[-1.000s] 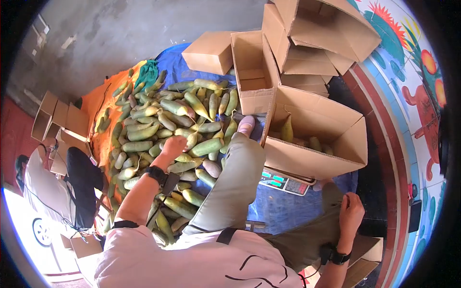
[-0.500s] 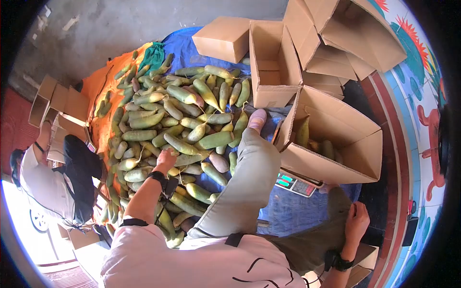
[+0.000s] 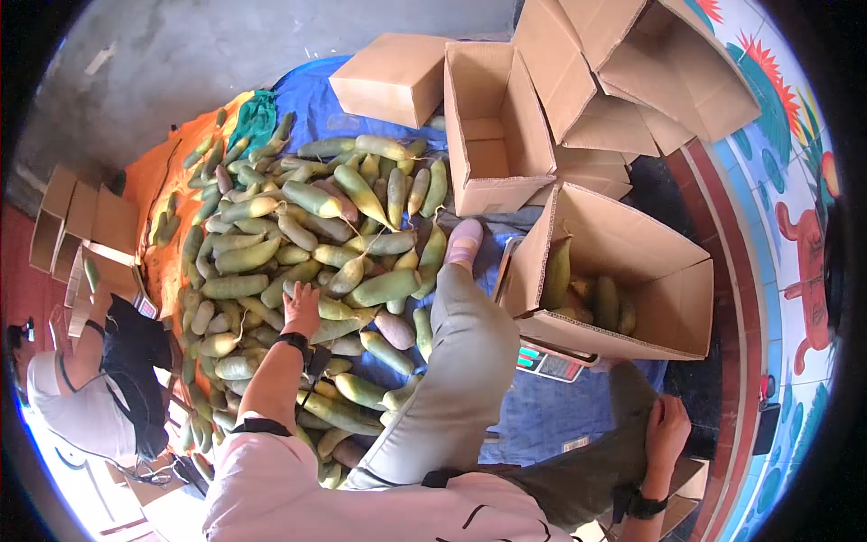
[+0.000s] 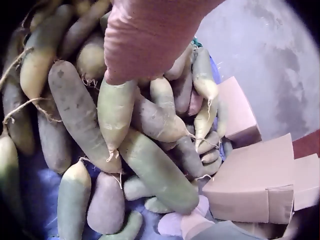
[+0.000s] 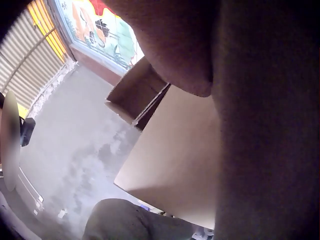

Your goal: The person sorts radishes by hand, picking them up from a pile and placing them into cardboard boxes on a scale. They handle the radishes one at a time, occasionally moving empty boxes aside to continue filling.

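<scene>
My left hand (image 3: 301, 309) reaches down onto a heap of green radishes (image 3: 239, 256), fingers spread over them. In the left wrist view the hand (image 4: 150, 40) hides the upper end of a pale green radish (image 4: 116, 115). Longer radishes (image 4: 160, 172) lie just below that one. My right hand (image 3: 666, 429) rests by my right knee with loosely curled fingers and nothing in it. Close in front of that knee, an open cardboard box (image 3: 623, 336) with several radishes (image 3: 607, 303) inside stands on a scale (image 3: 548, 363) with a lit display.
A tall open carton (image 3: 501, 176) and a closed one (image 3: 388, 79) stand behind the heap, with stacked cartons (image 3: 632, 72) at the back right. My left leg (image 3: 470, 348) stretches between heap and scale. At the left, another person (image 3: 90, 379) holds up a radish (image 3: 92, 274).
The left hand's fingers have gone from curled to spread over the heap. At the left, the other person has lifted a radish into view. The right hand stays by the knee.
</scene>
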Tool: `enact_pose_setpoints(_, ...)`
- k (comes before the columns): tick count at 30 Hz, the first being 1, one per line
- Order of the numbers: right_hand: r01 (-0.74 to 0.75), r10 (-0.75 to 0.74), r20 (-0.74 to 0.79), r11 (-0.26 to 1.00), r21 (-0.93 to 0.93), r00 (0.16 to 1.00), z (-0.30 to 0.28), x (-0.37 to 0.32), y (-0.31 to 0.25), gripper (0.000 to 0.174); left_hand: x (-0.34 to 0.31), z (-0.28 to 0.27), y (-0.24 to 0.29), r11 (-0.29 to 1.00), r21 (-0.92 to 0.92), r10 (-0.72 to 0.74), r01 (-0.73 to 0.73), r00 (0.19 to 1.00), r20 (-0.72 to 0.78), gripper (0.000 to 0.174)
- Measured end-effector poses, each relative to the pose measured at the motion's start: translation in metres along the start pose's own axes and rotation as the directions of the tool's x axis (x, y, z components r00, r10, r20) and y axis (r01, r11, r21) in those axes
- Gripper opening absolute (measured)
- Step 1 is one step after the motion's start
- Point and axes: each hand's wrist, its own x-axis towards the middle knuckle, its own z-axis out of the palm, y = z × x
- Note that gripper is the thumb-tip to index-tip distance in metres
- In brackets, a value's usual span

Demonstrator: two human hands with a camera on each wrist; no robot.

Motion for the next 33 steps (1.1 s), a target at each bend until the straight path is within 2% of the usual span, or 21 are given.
enact_pose_setpoints(3,0.018,-0.018,-0.002,1.0,0.004,1.0,-0.002,0.002,-0.003,0.004,0.002,0.0,0.003,0.993,0.107,0.045,-0.04,0.998,-0.046,0.045)
enact_pose_setpoints(5,0.019,-0.019,0.001,1.0,0.012,1.0,-0.001,0.002,-0.001,0.005,0.002,-0.013,0.013,0.983,0.183,0.003,-0.014,0.998,0.061,0.04)
enact_pose_setpoints(6,0.019,-0.019,0.005,1.0,0.019,1.0,0.0,0.001,-0.001,0.005,0.002,-0.015,0.015,0.983,0.182,0.0,-0.012,0.998,0.061,0.04)
enact_pose_setpoints(8,0.018,-0.019,0.002,1.0,0.02,1.0,0.001,-0.001,0.0,0.004,-0.001,-0.019,0.02,0.938,0.344,-0.008,-0.047,0.988,0.155,0.037)
enact_pose_setpoints(9,0.014,-0.014,-0.003,1.0,0.02,1.0,0.001,-0.001,0.001,0.004,-0.008,-0.023,0.022,0.948,0.315,0.01,-0.037,0.996,0.086,0.029)
enact_pose_setpoints(12,0.029,-0.028,-0.035,0.999,0.02,0.999,0.002,-0.002,0.002,0.003,-0.004,0.002,0.015,0.977,0.214,-0.002,-0.006,0.999,0.034,0.025)
enact_pose_setpoints(14,0.027,-0.027,-0.02,1.0,0.011,0.999,0.0,-0.003,0.002,0.004,-0.014,-0.003,0.013,0.966,0.259,0.006,-0.016,0.999,0.039,0.028)
enact_pose_setpoints(16,0.029,-0.029,-0.009,1.0,0.007,1.0,-0.001,-0.004,0.002,0.004,-0.018,-0.008,0.008,0.987,0.076,-0.154,0.141,0.967,0.203,0.04)
enact_pose_setpoints(17,0.033,-0.033,-0.015,0.999,0.015,0.999,-0.002,-0.003,0.001,0.004,-0.023,0.002,0.002,0.981,0.029,-0.194,0.192,0.973,0.124,0.045)
enact_pose_setpoints(20,0.041,-0.039,-0.037,0.998,0.041,0.999,0.001,-0.003,0.002,0.004,-0.034,0.008,-0.004,0.966,0.004,-0.259,0.26,0.961,0.097,0.049)
enact_pose_setpoints(21,0.04,-0.038,-0.051,0.998,0.049,0.998,0.002,-0.003,0.002,0.004,-0.042,-0.008,0.002,0.961,-0.006,-0.273,0.275,0.955,0.114,0.048)
enact_pose_setpoints(24,0.019,-0.019,-0.017,1.0,0.01,1.0,0.003,-0.005,0.007,0.005,-0.036,0.017,-0.005,0.934,-0.116,-0.321,0.338,0.936,0.144,0.054)
enact_pose_setpoints(25,0.027,-0.026,-0.023,1.0,0.014,0.999,0.004,-0.006,0.009,0.005,-0.026,0.06,-0.017,0.933,-0.161,-0.309,0.321,0.946,0.096,0.064)
enact_pose_setpoints(26,0.02,-0.019,-0.035,0.999,0.029,0.999,0.005,-0.007,0.01,0.006,-0.031,0.054,-0.016,0.93,-0.164,-0.317,0.328,0.944,0.092,0.064)
enact_pose_setpoints(29,0.028,-0.026,-0.046,0.999,0.029,0.999,0.004,-0.01,0.012,0.007,-0.051,0.027,-0.004,0.925,-0.116,-0.316,0.361,0.903,0.291,0.074)
enact_pose_setpoints(30,0.033,-0.033,-0.044,0.999,0.012,0.999,0.003,-0.01,0.011,0.007,-0.056,0.021,0.001,0.92,-0.117,-0.329,0.374,0.899,0.29,0.074)
enact_pose_setpoints(32,0.045,-0.043,-0.048,0.998,0.046,0.998,0.002,-0.009,0.009,0.007,-0.065,0.009,0.006,0.868,-0.31,-0.27,0.389,0.892,0.364,0.08)
enact_pose_setpoints(33,0.046,-0.043,-0.048,0.997,0.069,0.998,0.002,-0.009,0.009,0.007,-0.061,0.023,0.001,0.785,-0.475,-0.235,0.397,0.901,0.366,0.077)
